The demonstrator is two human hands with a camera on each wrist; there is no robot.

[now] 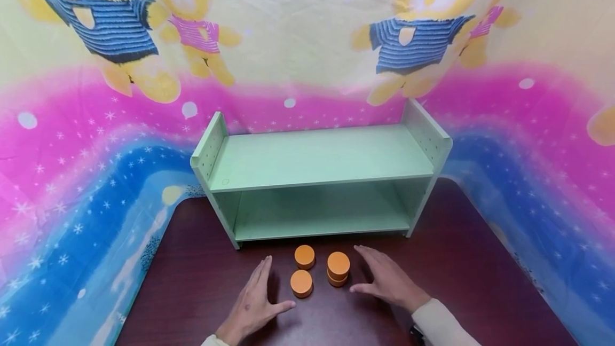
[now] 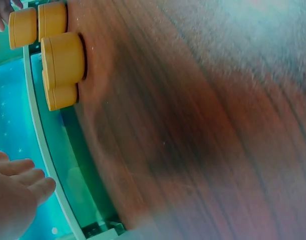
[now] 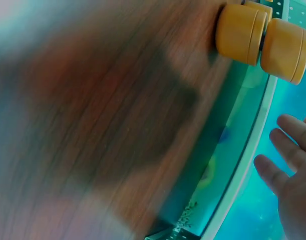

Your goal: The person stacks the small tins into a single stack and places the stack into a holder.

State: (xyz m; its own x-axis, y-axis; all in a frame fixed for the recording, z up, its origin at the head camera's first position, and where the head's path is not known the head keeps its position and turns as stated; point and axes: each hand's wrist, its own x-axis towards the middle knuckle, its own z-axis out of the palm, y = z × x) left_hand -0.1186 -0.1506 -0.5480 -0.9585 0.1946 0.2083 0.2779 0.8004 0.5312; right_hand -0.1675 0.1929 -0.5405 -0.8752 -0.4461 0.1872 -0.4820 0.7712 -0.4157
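Observation:
Small round orange jars with lids stand on the table in front of the shelf. Two of them, a far jar (image 1: pixel 305 256) and a near jar (image 1: pixel 301 284), are close together on the left. On the right, an upper jar (image 1: pixel 338 265) sits stacked over a lower jar (image 1: pixel 337 281). My left hand (image 1: pixel 253 302) hovers to the left of the near jar, thumb spread from straight fingers (image 2: pixel 40 187), holding nothing. To the right of the stack is my right hand (image 1: pixel 388 280), also bare, its fingers (image 3: pixel 288 147) extended and apart from the jars.
A pale green two-tier shelf (image 1: pixel 322 156) with raised side panels stands at the back of the dark reddish-brown table (image 1: pixel 192 282). Behind and around it hangs a printed cloth (image 1: pixel 298 41) with teddy bears, reaching down past both table sides.

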